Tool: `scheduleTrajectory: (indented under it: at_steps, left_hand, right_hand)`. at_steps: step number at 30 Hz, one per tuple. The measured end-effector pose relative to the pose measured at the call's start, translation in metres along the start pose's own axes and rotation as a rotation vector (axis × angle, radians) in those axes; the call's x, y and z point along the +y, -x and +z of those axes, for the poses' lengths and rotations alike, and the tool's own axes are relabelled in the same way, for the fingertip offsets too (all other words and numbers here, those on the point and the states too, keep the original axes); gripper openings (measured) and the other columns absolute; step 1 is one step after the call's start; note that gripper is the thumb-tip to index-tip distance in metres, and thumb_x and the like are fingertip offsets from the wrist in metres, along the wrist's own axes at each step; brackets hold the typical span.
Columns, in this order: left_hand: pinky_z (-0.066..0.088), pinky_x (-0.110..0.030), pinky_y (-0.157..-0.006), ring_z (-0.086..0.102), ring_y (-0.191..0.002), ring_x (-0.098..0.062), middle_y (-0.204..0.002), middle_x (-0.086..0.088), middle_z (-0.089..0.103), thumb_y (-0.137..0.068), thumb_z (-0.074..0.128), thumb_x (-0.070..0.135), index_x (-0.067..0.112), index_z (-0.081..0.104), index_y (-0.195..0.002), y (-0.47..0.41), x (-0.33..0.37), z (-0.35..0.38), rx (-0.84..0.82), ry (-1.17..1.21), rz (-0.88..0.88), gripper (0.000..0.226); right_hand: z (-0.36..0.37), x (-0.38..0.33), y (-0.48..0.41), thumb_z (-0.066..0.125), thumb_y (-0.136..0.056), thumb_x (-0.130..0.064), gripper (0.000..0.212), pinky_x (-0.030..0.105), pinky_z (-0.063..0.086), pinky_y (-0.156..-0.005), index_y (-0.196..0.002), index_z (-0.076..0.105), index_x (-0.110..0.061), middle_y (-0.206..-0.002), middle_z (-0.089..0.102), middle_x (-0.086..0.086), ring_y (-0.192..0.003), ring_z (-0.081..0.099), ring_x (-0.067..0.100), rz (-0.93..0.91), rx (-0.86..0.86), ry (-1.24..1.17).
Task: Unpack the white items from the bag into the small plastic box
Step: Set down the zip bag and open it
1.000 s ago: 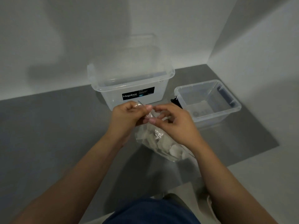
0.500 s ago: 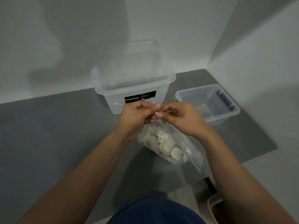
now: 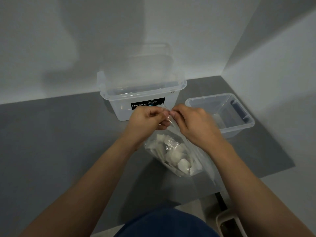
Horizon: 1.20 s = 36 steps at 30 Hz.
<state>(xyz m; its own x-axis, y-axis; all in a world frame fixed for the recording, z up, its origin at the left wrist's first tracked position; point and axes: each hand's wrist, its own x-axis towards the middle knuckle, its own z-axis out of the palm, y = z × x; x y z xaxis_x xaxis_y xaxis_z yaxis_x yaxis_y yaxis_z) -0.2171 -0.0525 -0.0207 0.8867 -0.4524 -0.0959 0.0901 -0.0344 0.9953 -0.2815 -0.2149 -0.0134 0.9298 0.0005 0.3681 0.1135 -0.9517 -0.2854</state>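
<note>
Two plain white walls (image 3: 119,40) meet at a corner up and right of the grip, above a grey floor mat (image 3: 51,142) whose lit edge borders a paler floor (image 3: 290,194) down and right, with soft shadows on the left wall.

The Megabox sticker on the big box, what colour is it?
Black with white lettering; the sticker shows in the head view.
</note>
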Motion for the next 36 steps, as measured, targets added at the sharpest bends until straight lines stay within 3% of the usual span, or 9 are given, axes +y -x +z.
scheduleTrajectory:
  at_steps: [4, 12, 16, 21, 23, 26, 28, 32, 36]
  left_hand:
    - [0.062, -0.034, -0.068, 0.071, -0.071, -0.021, -0.078, -0.015, 0.071, -0.099, 0.055, 0.016, 0.007, 0.071, -0.089, -0.004, 0.003, 0.011, 0.057, -0.189, 0.055, 0.021]
    - [0.056, -0.031, -0.056, 0.064, -0.054, -0.015, -0.067, -0.004, 0.063, -0.101, 0.048, 0.021, 0.013, 0.061, -0.085, 0.0, 0.001, 0.01, 0.055, -0.613, 0.224, 0.022]
    - [0.055, -0.029, -0.052, 0.062, -0.052, -0.011, -0.067, -0.008, 0.059, -0.1, 0.05, 0.024, 0.009, 0.06, -0.084, -0.002, 0.005, 0.002, 0.021, -0.693, 0.206, 0.024]
    - [0.053, -0.031, -0.054, 0.065, -0.046, -0.009, -0.067, -0.007, 0.063, -0.101, 0.048, 0.031, 0.007, 0.057, -0.081, 0.0, 0.004, -0.006, -0.01, -0.795, 0.133, 0.032]
    - [0.054, -0.029, -0.051, 0.066, -0.049, -0.012, -0.07, -0.008, 0.065, -0.1, 0.049, 0.033, 0.011, 0.06, -0.082, 0.0, 0.004, -0.005, 0.024, -0.737, 0.1, 0.031]
    - [0.057, -0.031, -0.05, 0.065, -0.062, -0.018, -0.077, -0.012, 0.066, -0.093, 0.057, 0.05, 0.013, 0.061, -0.085, 0.007, 0.003, 0.002, 0.119, -0.417, -0.023, 0.038]
    - [0.061, -0.039, -0.056, 0.064, -0.065, -0.017, -0.078, -0.013, 0.067, -0.086, 0.065, 0.055, 0.01, 0.061, -0.089, 0.016, -0.002, 0.01, 0.057, -0.253, -0.155, 0.046]
    - [0.061, -0.053, -0.071, 0.068, -0.072, -0.021, -0.083, -0.016, 0.07, -0.095, 0.064, 0.025, 0.006, 0.065, -0.09, 0.024, -0.013, 0.021, 0.009, -0.081, -0.192, 0.02]
    - [0.06, -0.047, -0.069, 0.067, -0.074, -0.023, -0.084, -0.018, 0.07, -0.094, 0.06, 0.018, 0.001, 0.062, -0.091, 0.022, -0.013, 0.024, 0.032, -0.01, -0.154, 0.017]
  right_hand:
    - [0.002, 0.003, -0.004, 0.042, -0.106, -0.04, 0.029, 0.032, 0.036, -0.056, -0.104, 0.061, -0.018, -0.084, 0.07, 0.001, -0.075, 0.066, 0.032, 0.002, -0.02, 0.057]
    - [-0.006, 0.011, -0.011, 0.043, -0.104, -0.043, 0.027, 0.038, 0.05, -0.063, -0.099, 0.06, -0.023, -0.081, 0.069, -0.003, -0.075, 0.064, 0.029, 0.001, -0.13, -0.028]
    - [-0.005, 0.009, -0.015, 0.046, -0.103, -0.04, 0.021, 0.041, 0.052, -0.068, -0.097, 0.06, -0.026, -0.076, 0.068, -0.006, -0.074, 0.063, 0.025, 0.028, -0.173, -0.097]
    - [-0.002, 0.018, -0.019, 0.044, -0.104, -0.038, 0.022, 0.039, 0.048, -0.067, -0.1, 0.055, -0.02, -0.091, 0.07, 0.003, -0.085, 0.064, 0.037, 0.072, -0.109, 0.103]
    - [-0.003, 0.015, -0.019, 0.045, -0.104, -0.039, 0.022, 0.039, 0.049, -0.066, -0.1, 0.057, -0.021, -0.087, 0.07, 0.001, -0.083, 0.064, 0.035, 0.061, -0.127, 0.063]
    - [-0.003, 0.01, -0.018, 0.047, -0.103, -0.041, 0.024, 0.04, 0.053, -0.067, -0.101, 0.063, -0.024, -0.078, 0.07, -0.003, -0.077, 0.065, 0.027, 0.074, -0.111, -0.052]
    - [-0.004, 0.007, -0.015, 0.05, -0.103, -0.04, 0.023, 0.04, 0.054, -0.068, -0.099, 0.066, -0.025, -0.074, 0.069, -0.006, -0.072, 0.064, 0.017, 0.131, -0.098, -0.179]
    - [-0.017, 0.003, 0.007, 0.056, -0.1, -0.046, 0.02, 0.019, 0.051, -0.07, -0.103, 0.069, -0.031, -0.086, 0.07, -0.015, -0.081, 0.065, -0.001, 0.248, -0.171, -0.399]
    - [-0.019, 0.012, 0.035, 0.065, -0.091, -0.054, 0.02, 0.022, 0.049, -0.069, -0.097, 0.066, -0.035, -0.086, 0.066, -0.018, -0.081, 0.063, -0.001, 0.226, -0.297, -0.276]
